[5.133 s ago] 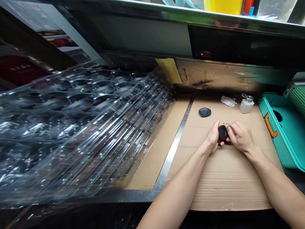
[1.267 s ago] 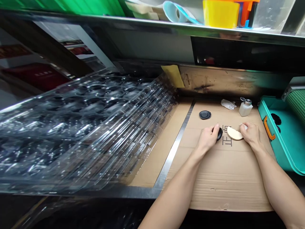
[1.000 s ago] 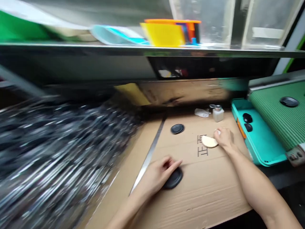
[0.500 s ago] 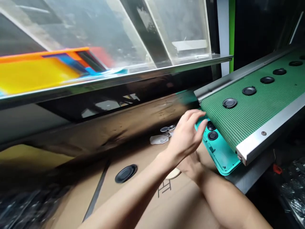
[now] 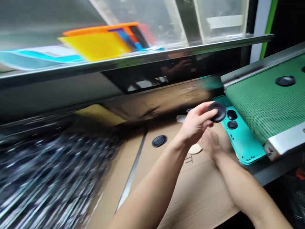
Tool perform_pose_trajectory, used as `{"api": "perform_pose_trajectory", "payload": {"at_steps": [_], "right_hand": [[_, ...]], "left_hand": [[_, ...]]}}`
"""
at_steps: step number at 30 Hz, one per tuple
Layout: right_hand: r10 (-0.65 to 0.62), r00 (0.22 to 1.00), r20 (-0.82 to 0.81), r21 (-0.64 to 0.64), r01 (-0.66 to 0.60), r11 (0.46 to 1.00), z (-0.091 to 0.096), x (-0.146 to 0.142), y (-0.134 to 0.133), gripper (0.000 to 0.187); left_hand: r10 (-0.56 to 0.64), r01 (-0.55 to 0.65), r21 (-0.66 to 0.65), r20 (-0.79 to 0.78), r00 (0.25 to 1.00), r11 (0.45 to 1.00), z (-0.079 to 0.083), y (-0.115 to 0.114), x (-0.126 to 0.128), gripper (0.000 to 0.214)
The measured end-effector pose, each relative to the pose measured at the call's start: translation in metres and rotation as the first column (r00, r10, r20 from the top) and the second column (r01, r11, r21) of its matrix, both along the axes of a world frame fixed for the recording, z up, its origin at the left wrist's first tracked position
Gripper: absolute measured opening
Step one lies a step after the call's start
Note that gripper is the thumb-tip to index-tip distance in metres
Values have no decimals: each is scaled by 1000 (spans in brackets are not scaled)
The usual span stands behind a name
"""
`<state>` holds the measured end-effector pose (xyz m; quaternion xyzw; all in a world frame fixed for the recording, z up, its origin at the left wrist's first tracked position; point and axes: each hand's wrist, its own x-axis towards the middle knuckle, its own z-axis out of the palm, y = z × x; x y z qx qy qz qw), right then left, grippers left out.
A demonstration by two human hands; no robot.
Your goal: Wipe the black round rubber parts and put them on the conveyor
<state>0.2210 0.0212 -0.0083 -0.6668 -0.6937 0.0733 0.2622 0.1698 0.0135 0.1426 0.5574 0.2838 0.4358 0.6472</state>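
Observation:
My left hand (image 5: 194, 124) is raised and pinches a round black rubber disc (image 5: 218, 112) by its edge in the fingertips. Just beyond that disc lies the teal tray (image 5: 245, 143), holding two similar black discs (image 5: 232, 114) near its back corner. My right hand (image 5: 211, 143) is blurred, fingers apart, holding nothing visible, next to a beige round sponge pad (image 5: 194, 148) on the cardboard sheet (image 5: 202, 197). Another black disc (image 5: 159, 141) lies on the cardboard left of my hands.
A green mesh conveyor belt (image 5: 264, 101) with a steel rail carries a black disc (image 5: 285, 80) above the tray. A stack of transparent plastic trays (image 5: 52, 171) blurs at left. A steel shelf edge (image 5: 143, 60) runs overhead, with a yellow container (image 5: 94, 43) on it.
The view has swung right and down again since the earlier frames, bringing the belt in. My left hand now shows a black disc in its fingertips, higher and nearer the tray.

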Motion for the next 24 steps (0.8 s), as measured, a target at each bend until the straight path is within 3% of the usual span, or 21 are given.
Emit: {"api": "perform_pose_trajectory", "payload": {"at_steps": [3, 5, 8, 10, 13, 17, 20, 22, 24], "right_hand": [[-63, 995, 74, -12, 64, 998, 1, 0, 2, 29], [-63, 989, 135, 39, 58, 998, 11, -1, -4, 34], [194, 962, 192, 6, -199, 980, 29, -6, -20, 42], [373, 904, 210, -114, -356, 928, 35, -9, -27, 36], [405, 884, 234, -186, -368, 911, 33, -11, -27, 33], [298, 935, 191, 3, -304, 953, 19, -22, -19, 33], [299, 949, 96, 189, -312, 931, 11, -46, -25, 35], [332, 937, 106, 222, -347, 911, 9, -63, -32, 36], [319, 935, 153, 215, -347, 913, 9, -77, -38, 36]], "left_hand": [[289, -269, -299, 23, 957, 915, -43, -6, -104, 34], [404, -362, -390, 27, 914, 846, -73, -6, -161, 31], [462, -345, -493, 135, 876, 799, -109, -2, -210, 22], [474, -316, -549, 171, 864, 774, -123, -1, -218, 17], [376, -218, -570, 175, 910, 792, -135, -3, -208, 15], [295, -98, -593, 246, 923, 800, -141, -6, -193, 13], [257, 60, -629, 400, 880, 775, -142, -5, -190, 25], [239, 147, -617, 498, 833, 773, -142, -4, -191, 32], [248, 159, -612, 526, 813, 775, -142, -2, -193, 31]]}}
